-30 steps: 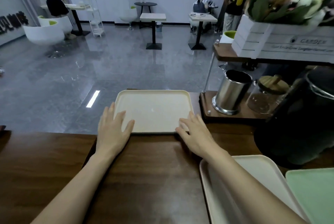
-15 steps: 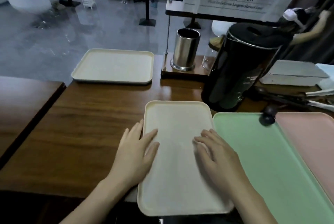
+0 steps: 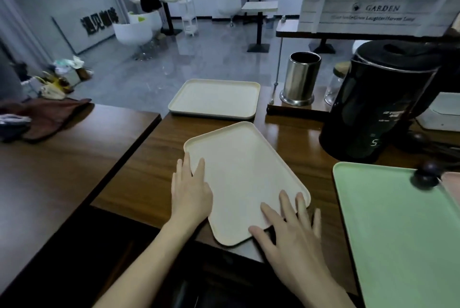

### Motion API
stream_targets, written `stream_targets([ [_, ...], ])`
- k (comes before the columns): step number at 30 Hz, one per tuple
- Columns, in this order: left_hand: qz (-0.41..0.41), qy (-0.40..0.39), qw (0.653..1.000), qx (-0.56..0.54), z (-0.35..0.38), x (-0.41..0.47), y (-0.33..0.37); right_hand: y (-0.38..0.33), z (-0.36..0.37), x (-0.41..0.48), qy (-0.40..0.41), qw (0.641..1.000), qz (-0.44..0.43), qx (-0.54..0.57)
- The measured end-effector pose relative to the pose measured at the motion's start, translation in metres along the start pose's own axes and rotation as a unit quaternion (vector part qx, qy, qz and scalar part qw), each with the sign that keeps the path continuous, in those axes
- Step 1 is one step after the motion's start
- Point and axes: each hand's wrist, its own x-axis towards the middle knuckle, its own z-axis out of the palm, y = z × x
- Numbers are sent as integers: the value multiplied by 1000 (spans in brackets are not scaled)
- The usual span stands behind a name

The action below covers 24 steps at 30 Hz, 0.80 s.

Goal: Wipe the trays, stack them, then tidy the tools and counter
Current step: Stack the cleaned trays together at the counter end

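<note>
Cream tray (image 3: 245, 178) lies at an angle on the brown desk (image 3: 139, 173), its near corner close to the desk's front edge, with 2 hands flat on it. The left hand (image 3: 191, 190) lays straight fingers (image 3: 200, 168), slightly apart, over its left rim. The right hand (image 3: 291, 233) presses widely spread fingers (image 3: 286, 202) on its near right corner. Beyond this tray, apart from it, sits a second cream tray (image 3: 215, 98). To its right lies a green tray (image 3: 388, 220), with a black kettle (image 3: 378, 108) behind that. Well to its left lies a brown cloth (image 3: 49, 116).
</note>
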Motion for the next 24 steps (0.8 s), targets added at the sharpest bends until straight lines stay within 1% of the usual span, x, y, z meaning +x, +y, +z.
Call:
stream_targets([
  [3,20,-16,1000,-13,-10,17,-24,6,-6,16,-15,999,6,33],
  [5,41,-12,999,-6,-18,39,-36,11,-16,30,-16,996,9,89],
  [7,64,-13,998,3,-24,61,-39,15,-25,41,-30,991,15,131],
  [10,87,-36,996,-6,-25,78,-37,17,-33,51,-46,987,7,153],
  [13,74,-43,996,5,-26,76,-40,28,-36,71,-35,986,-18,160],
  [16,29,-17,998,50,-30,54,-35,43,-42,94,14,987,-50,154],
  [17,16,-4,998,68,-32,42,-32,47,-42,97,36,988,-43,143],
  [19,5,15,995,98,-32,15,-24,53,-36,90,63,993,10,99],
  [21,2,9,995,103,-30,-8,-20,49,-24,70,54,995,70,53],
  [22,1,6,996,93,-29,-13,-19,46,-18,59,49,994,86,49],
  [24,1,13,998,67,-25,-11,-20,45,-6,45,78,989,104,71],
])
